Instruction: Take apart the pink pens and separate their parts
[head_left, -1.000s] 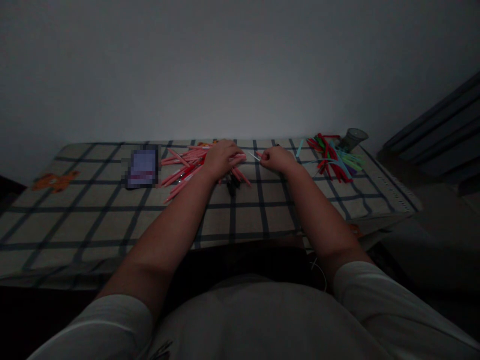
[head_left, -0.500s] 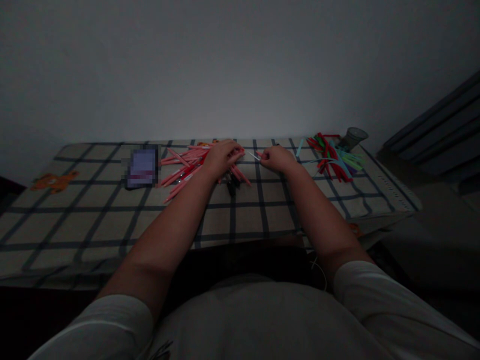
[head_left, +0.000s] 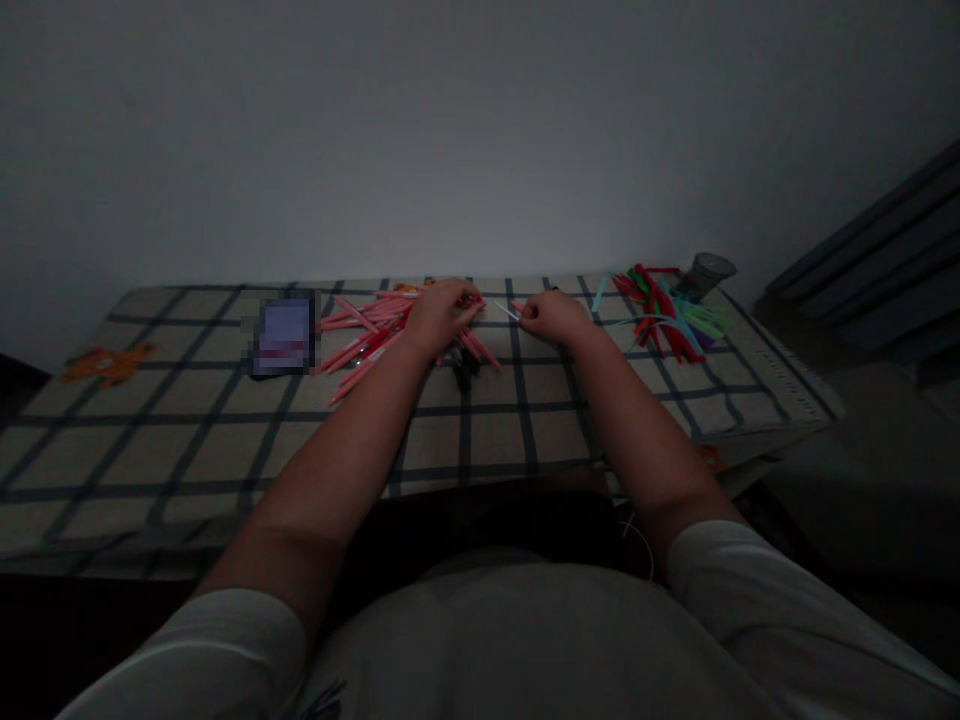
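The scene is dim. My left hand [head_left: 442,312] is curled around a pink pen barrel at the right end of a pile of pink pens [head_left: 364,335] on the checked tablecloth [head_left: 225,420]. Just to its right, my right hand [head_left: 551,316] pinches a thin pale refill [head_left: 507,311] whose tip points toward my left hand. A small gap separates the two hands. Dark pen parts [head_left: 465,368] lie on the cloth below my left hand.
A blurred rectangular device [head_left: 283,334] lies left of the pens. Colourful sticks [head_left: 664,312] are heaped at the far right beside a clear cup [head_left: 703,274]. An orange patch [head_left: 105,362] marks the cloth's left edge. A plain wall rises behind.
My left hand has lifted slightly off the pile and closed around one pink pen, drawing a little away from the refill. My right hand has stayed nearly still.
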